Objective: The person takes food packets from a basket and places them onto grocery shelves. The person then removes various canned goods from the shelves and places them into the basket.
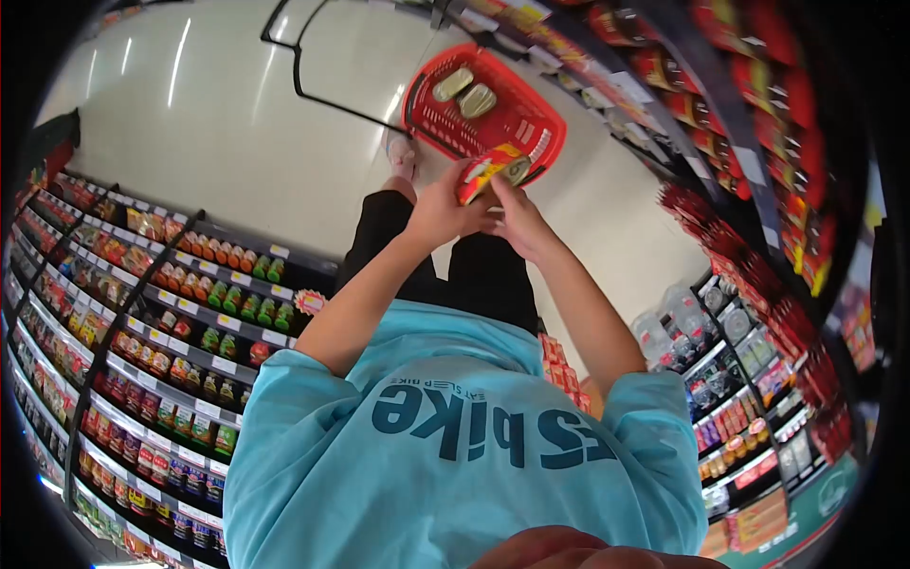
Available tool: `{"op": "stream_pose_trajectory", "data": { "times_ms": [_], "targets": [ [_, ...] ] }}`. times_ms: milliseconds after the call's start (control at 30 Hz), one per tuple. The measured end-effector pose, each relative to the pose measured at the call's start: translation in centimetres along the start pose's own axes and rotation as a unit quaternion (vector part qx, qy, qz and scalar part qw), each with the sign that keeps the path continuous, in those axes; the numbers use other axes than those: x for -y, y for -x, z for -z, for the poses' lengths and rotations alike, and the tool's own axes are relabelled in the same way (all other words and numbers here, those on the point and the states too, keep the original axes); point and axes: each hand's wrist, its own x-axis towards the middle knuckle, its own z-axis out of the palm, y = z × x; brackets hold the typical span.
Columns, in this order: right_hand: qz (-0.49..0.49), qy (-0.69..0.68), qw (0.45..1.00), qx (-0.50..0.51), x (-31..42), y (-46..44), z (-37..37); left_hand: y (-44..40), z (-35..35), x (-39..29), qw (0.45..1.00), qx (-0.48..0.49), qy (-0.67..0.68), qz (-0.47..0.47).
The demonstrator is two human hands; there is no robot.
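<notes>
A red and yellow food can (486, 172) with a metal end is held between my two hands, in front of my legs. My left hand (445, 204) is closed around its left and lower side. Fingers of my right hand (519, 220) press against the can near its metal end from the right. Just beyond the can, a red shopping basket (417, 109) sits low near the floor. Inside it lie two tins, an oblong gold tin (453, 84) and a rounder gold tin (478, 100). The can's label is too small to read.
A long black handle (299, 71) extends left from the basket. Shelves of jars and packets (180, 332) line the left side. On the right stand shelves with red packets (758, 284) and clear bottles (678, 322). Pale floor (237, 123) runs between them.
</notes>
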Motion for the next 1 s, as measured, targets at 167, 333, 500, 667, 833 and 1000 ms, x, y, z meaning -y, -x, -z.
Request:
{"op": "stream_pose_trajectory", "data": {
  "times_ms": [167, 333, 500, 667, 833, 1000],
  "targets": [
    [0.043, -0.138, 0.981, -0.129, -5.5, -15.0, 4.5, -4.0, -4.9, 12.2, 0.999, 0.000, -0.008, -0.042],
    [0.050, -0.059, 0.956, -0.283, -8.3, -33.5, 15.4, -5.7, -5.7, 25.4, 0.960, 0.156, -0.217, 0.081],
    [0.041, -0.032, 0.911, -0.409, -9.2, -50.5, 22.5, -5.9, -5.9, 27.7, 0.847, 0.406, -0.303, 0.160],
    [0.010, -0.014, 0.905, -0.425, -7.6, -59.7, 24.0, -5.6, -5.3, 28.1, 0.900, 0.306, -0.290, 0.113],
    [0.005, 0.017, 0.913, -0.409, -7.0, -63.4, 24.5, -6.3, -4.6, 27.1, 0.902, 0.322, -0.254, 0.137],
    [-0.004, 0.034, 0.914, -0.404, -7.4, -63.8, 24.2, -6.7, -4.5, 27.3, 0.908, 0.307, -0.252, 0.135]
  ]
}}
